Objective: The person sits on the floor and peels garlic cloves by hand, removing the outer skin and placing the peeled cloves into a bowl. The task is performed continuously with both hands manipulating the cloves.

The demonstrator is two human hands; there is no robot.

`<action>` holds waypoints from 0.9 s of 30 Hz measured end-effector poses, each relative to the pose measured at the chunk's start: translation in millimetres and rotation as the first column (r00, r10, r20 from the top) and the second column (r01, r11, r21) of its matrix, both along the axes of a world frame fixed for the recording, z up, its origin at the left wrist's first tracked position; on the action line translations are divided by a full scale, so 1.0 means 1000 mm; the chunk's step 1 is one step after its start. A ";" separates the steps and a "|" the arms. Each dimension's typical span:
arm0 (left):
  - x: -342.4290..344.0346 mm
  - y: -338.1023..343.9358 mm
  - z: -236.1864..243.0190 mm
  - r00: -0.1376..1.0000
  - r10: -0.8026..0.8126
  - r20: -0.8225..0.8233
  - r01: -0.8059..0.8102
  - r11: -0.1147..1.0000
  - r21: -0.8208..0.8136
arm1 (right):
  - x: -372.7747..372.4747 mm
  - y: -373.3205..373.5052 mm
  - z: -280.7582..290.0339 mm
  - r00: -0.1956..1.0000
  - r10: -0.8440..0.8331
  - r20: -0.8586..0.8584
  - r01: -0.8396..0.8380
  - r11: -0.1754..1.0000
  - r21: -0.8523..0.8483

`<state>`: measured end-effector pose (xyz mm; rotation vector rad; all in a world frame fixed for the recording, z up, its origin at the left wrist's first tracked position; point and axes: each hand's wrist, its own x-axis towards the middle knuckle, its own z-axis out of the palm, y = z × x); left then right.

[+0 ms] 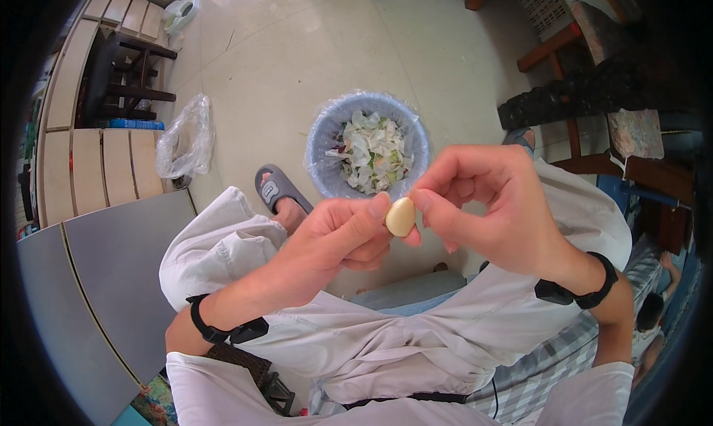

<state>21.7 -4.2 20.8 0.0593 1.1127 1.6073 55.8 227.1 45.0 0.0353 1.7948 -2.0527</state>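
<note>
A peeled, pale cream garlic clove point(401, 217) is pinched in my left hand point(336, 235), between the thumb and fingers. My right hand point(496, 207) comes up to it from the other side, its thumb and index fingertip pressed together right at the clove's upper right edge. Whether a scrap of skin sits in that pinch is too small to make out. Just beyond my hands stands a round blue bin point(320, 145) lined with clear plastic. Papery white garlic skins point(373, 155) and some greenish scraps lie inside it.
On the tiled floor to the left lies a clear plastic bag point(186, 140), near pale drawer cabinets point(104, 166) and a dark stool point(141, 84). Dark wooden furniture point(572, 103) stands at the right. Another person point(653, 314) is at the far right edge.
</note>
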 end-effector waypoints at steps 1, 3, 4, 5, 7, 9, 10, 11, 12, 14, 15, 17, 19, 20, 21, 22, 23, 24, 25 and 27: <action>0.001 -0.001 -0.001 1.000 -0.001 -0.004 0.001 1.000 0.013 | 0.000 0.000 0.001 1.000 0.005 -0.028 -0.005 1.000 0.028; 0.001 -0.001 -0.003 1.000 0.004 -0.002 -0.004 1.000 0.029 | 0.002 -0.001 -0.001 0.998 -0.012 -0.063 0.014 0.999 0.034; 0.001 0.000 -0.003 1.000 0.007 -0.002 -0.007 0.999 0.036 | 0.002 -0.002 -0.001 0.997 -0.019 -0.081 0.022 0.999 0.036; 0.001 -0.001 -0.004 1.000 0.003 0.000 -0.003 0.999 0.048 | 0.002 -0.002 -0.001 0.997 -0.034 -0.065 0.035 0.999 0.025; 0.000 -0.002 -0.005 1.000 -0.003 0.002 0.003 0.998 0.069 | 0.001 -0.004 0.000 0.998 -0.060 -0.032 0.060 0.998 0.004; -0.001 0.001 -0.001 0.999 0.047 -0.027 -0.046 0.997 0.065 | 0.001 -0.003 0.001 0.995 -0.097 0.017 0.097 0.995 -0.008; -0.001 0.002 0.001 0.996 0.073 -0.041 -0.070 0.995 0.064 | 0.001 -0.002 0.001 0.993 -0.115 0.041 0.116 0.993 -0.013; -0.001 0.003 0.002 0.983 0.100 -0.154 -0.101 0.995 0.002 | -0.001 -0.003 0.001 0.990 -0.135 0.031 0.135 0.991 -0.018; -0.002 0.003 0.002 0.957 0.118 -0.267 -0.138 0.989 -0.057 | -0.002 -0.004 0.001 0.988 -0.154 0.022 0.155 0.988 -0.024; -0.003 0.003 0.003 0.874 0.103 -0.474 -0.198 0.968 -0.155 | -0.002 -0.005 -0.002 0.984 -0.174 -0.032 0.175 0.984 0.021; -0.004 0.003 0.003 0.822 0.073 -0.565 -0.219 0.956 -0.196 | -0.001 -0.005 -0.005 0.982 -0.172 -0.076 0.178 0.981 0.073; -0.005 0.003 0.005 0.729 0.008 -0.684 -0.250 0.934 -0.256 | -0.001 -0.002 -0.008 0.985 -0.146 -0.089 0.155 0.983 0.101; -0.004 0.002 0.008 0.661 -0.055 -0.748 -0.263 0.917 -0.300 | -0.002 0.002 -0.009 0.994 -0.101 -0.028 0.103 0.993 0.052; -0.003 0.002 0.007 0.655 -0.050 -0.754 -0.272 0.916 -0.297 | -0.002 0.000 -0.009 0.995 -0.098 -0.024 0.098 0.994 0.041; -0.003 0.002 0.006 0.648 -0.046 -0.761 -0.280 0.914 -0.293 | -0.001 -0.004 -0.007 0.995 -0.094 -0.020 0.095 0.995 0.030; -0.002 0.001 0.005 0.640 -0.041 -0.767 -0.289 0.912 -0.290 | -0.001 -0.006 -0.005 0.996 -0.091 -0.016 0.091 0.996 0.019; -0.003 0.001 0.006 0.645 -0.056 -0.762 -0.278 0.912 -0.302 | 0.000 -0.005 -0.004 0.997 -0.055 -0.047 0.058 0.997 0.060; -0.004 0.002 0.009 0.650 -0.071 -0.756 -0.267 0.911 -0.315 | 0.001 -0.004 -0.003 0.997 -0.018 -0.077 0.026 0.994 0.103; -0.005 0.002 0.010 0.655 -0.086 -0.751 -0.256 0.909 -0.328 | 0.002 -0.003 -0.003 0.994 0.021 -0.105 -0.005 0.989 0.146; -0.003 0.002 0.010 0.614 -0.094 -0.784 -0.277 0.904 -0.325 | 0.002 -0.003 -0.003 0.993 0.025 -0.114 -0.004 0.983 0.185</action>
